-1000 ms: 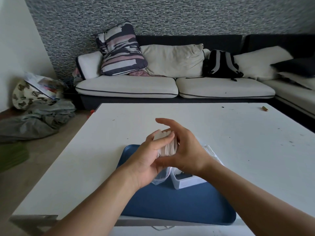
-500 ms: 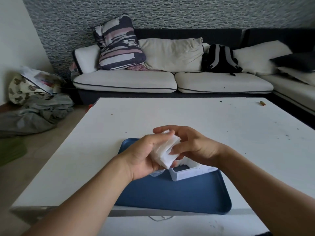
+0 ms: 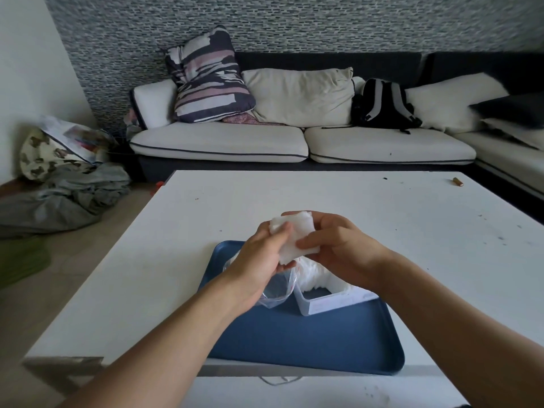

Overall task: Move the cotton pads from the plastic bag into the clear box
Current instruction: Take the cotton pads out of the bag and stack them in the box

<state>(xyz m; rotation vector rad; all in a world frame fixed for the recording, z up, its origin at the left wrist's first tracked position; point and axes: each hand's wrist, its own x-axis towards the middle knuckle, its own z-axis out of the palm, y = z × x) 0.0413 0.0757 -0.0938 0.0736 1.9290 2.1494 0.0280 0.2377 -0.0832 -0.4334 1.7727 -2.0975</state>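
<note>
Both hands — left hand (image 3: 262, 254) and right hand (image 3: 338, 248) — pinch the cotton pads (image 3: 294, 235); the clear box (image 3: 329, 301) sits right below, nearer the right.

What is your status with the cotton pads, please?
Both hands, left and right, gripping one stack of pads above the tray. Box partly filled. Bag beside box. Nothing in the way.

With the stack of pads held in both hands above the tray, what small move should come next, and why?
Probably lower the pads toward the near, open part of the box. Both hands, left and right, grip the stack in the air, clear of the bag. The box sits just below on the tray, its far part already holding pads.
</note>
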